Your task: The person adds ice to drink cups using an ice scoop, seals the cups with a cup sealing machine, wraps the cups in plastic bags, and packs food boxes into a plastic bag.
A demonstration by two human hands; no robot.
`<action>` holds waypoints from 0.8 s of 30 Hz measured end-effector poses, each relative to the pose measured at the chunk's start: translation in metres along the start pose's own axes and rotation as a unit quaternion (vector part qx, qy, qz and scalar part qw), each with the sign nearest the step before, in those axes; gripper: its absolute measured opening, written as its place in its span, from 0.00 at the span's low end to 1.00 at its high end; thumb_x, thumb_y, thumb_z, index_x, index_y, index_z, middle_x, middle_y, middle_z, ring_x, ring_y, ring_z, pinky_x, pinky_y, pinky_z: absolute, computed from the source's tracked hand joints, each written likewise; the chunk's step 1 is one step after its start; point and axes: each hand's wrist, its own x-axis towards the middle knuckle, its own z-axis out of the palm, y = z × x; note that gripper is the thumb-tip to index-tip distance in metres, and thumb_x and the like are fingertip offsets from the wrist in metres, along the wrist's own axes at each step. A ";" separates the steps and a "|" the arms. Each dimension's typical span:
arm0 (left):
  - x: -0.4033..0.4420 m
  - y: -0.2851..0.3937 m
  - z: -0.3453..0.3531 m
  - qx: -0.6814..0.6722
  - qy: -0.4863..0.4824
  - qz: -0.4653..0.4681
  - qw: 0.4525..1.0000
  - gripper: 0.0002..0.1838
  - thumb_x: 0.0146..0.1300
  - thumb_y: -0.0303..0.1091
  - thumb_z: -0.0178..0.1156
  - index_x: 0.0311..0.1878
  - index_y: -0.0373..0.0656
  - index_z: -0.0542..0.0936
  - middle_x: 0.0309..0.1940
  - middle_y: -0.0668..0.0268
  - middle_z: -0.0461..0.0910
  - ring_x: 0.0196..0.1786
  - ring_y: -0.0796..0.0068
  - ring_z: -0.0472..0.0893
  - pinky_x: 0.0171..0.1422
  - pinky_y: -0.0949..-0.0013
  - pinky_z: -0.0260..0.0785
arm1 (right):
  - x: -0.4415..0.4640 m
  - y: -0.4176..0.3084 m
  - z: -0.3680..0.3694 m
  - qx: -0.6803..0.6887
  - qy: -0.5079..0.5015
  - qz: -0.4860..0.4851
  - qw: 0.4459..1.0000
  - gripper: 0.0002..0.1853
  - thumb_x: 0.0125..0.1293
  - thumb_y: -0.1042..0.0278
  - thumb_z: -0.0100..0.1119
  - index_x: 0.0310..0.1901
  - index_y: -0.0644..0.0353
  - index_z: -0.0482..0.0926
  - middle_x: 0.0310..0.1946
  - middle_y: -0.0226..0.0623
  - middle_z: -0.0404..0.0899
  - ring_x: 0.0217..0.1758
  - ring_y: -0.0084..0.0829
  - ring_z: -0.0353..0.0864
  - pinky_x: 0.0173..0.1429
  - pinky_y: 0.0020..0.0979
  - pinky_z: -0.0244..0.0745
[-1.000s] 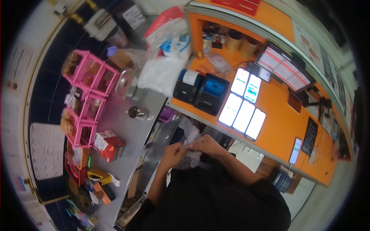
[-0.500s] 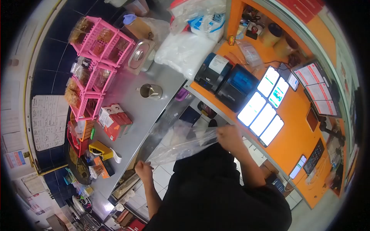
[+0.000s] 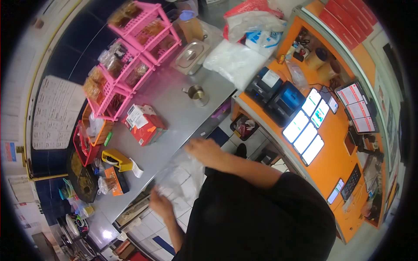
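Note:
A clear plastic bag [image 3: 183,176] hangs between my two hands, over the gap in front of the steel counter. My left hand [image 3: 162,205] is closed on its lower left edge. My right hand [image 3: 203,152] grips the upper edge, close to the counter's front, with the fingers curled. The film is crumpled and see-through, with floor tiles showing behind it. On the counter near my hands stands a red and white box [image 3: 145,125], and farther up a metal cup [image 3: 198,95].
Pink stacked baskets [image 3: 135,52] of packets line the steel counter [image 3: 174,115]. A yellow tape dispenser [image 3: 117,161] lies at left. On the right, an orange desk [image 3: 322,187] bears two dark printers [image 3: 285,102] and several lit phones. White plastic bags [image 3: 237,63] lie at the back.
My right hand has moved left, toward my left hand, so the bag that was stretched wide now hangs bunched between them. The view has shifted, too.

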 end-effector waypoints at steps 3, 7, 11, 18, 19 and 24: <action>-0.010 -0.093 -0.043 0.030 -0.015 -0.176 0.984 0.15 0.64 0.25 0.58 0.53 0.39 0.84 0.38 0.48 0.87 0.41 0.45 0.86 0.46 0.50 0.77 | 0.029 0.004 0.026 0.089 -0.178 0.049 0.979 0.11 0.62 0.62 0.63 0.44 0.56 0.78 0.34 0.38 0.85 0.44 0.42 0.87 0.43 0.46 0.80; -0.073 -0.181 -0.049 0.136 -0.043 -0.293 0.945 0.22 0.63 0.29 0.62 0.61 0.49 0.80 0.31 0.46 0.85 0.35 0.45 0.85 0.41 0.49 0.75 | 0.078 -0.041 0.048 0.250 -0.245 -0.023 0.936 0.22 0.58 0.51 0.74 0.49 0.51 0.79 0.34 0.38 0.85 0.40 0.41 0.86 0.46 0.44 0.77; -0.073 -0.167 -0.063 -0.070 -0.181 -0.305 0.933 0.18 0.63 0.37 0.66 0.56 0.43 0.84 0.44 0.43 0.85 0.46 0.46 0.86 0.52 0.55 0.77 | 0.170 -0.097 0.067 0.098 0.193 0.080 0.973 0.37 0.57 0.46 0.74 0.65 0.51 0.71 0.58 0.48 0.77 0.62 0.45 0.77 0.63 0.47 0.70; -0.063 -0.158 -0.057 -0.153 -0.170 -0.299 0.927 0.17 0.65 0.40 0.65 0.55 0.48 0.86 0.23 0.48 0.81 0.30 0.46 0.83 0.38 0.50 0.73 | 0.254 -0.112 0.092 -0.098 -0.029 0.272 0.957 0.58 0.49 0.26 0.67 0.79 0.42 0.54 0.69 0.64 0.58 0.71 0.63 0.64 0.72 0.66 0.57; -0.068 -0.167 -0.057 -0.136 -0.156 -0.298 0.932 0.16 0.65 0.40 0.65 0.54 0.49 0.86 0.25 0.47 0.82 0.32 0.45 0.83 0.39 0.51 0.73 | 0.260 -0.104 0.086 -0.085 -0.025 0.287 0.954 0.59 0.49 0.23 0.65 0.80 0.40 0.54 0.69 0.63 0.59 0.72 0.62 0.64 0.72 0.64 0.58; -0.096 -0.187 -0.068 -0.122 -0.111 -0.400 0.901 0.16 0.66 0.38 0.64 0.54 0.44 0.85 0.39 0.42 0.85 0.43 0.42 0.86 0.48 0.51 0.77 | 0.290 -0.012 0.058 -0.088 0.041 0.381 0.919 0.60 0.49 0.20 0.63 0.80 0.41 0.53 0.69 0.68 0.61 0.72 0.62 0.65 0.73 0.63 0.58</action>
